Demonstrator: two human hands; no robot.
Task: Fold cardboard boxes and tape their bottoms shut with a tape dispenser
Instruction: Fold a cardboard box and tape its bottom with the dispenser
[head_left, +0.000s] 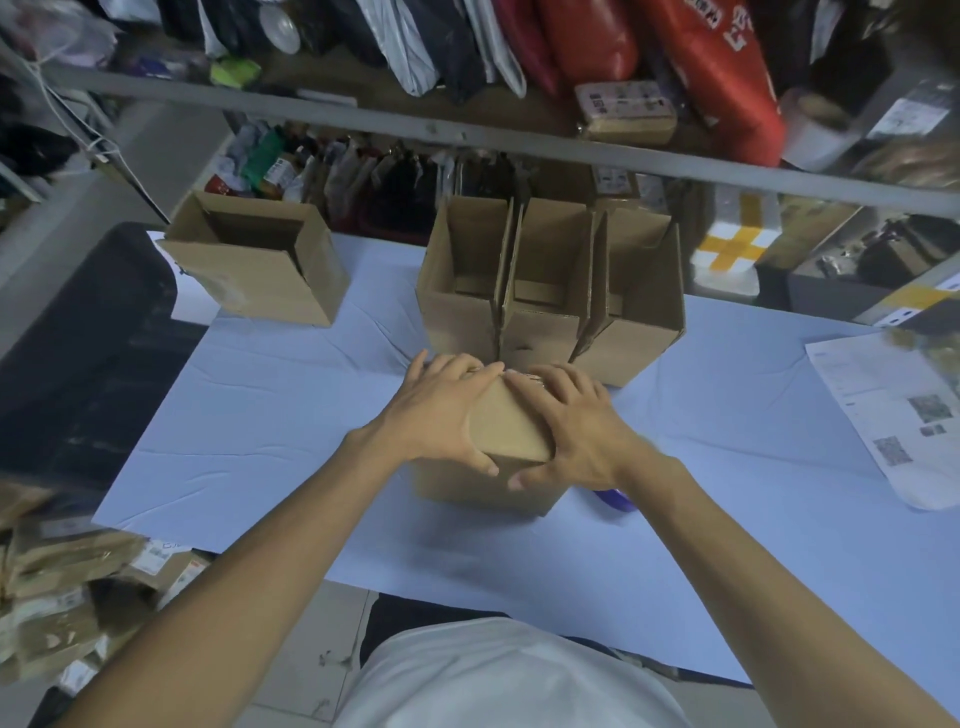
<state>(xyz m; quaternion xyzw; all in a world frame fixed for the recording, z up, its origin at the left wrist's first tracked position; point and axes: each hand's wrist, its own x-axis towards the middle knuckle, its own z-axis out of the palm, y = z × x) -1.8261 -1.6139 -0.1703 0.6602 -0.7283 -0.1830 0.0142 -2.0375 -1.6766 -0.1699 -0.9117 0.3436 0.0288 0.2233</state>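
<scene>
Two hands, your left hand (441, 410) and right hand (576, 426), grip flat on the cardboard box (511, 431) mid-tabletop (260, 415), fingers spread; printed sheet (893, 415) at right edge, text unreadable.

Brown cardboard box (511, 431) upright on table, flaps closed.

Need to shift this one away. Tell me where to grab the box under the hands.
Probably grip the box by its two short side walls, coming from above with the left hand and right hand; its top is closed and flat, offering no rim to hook.
</scene>
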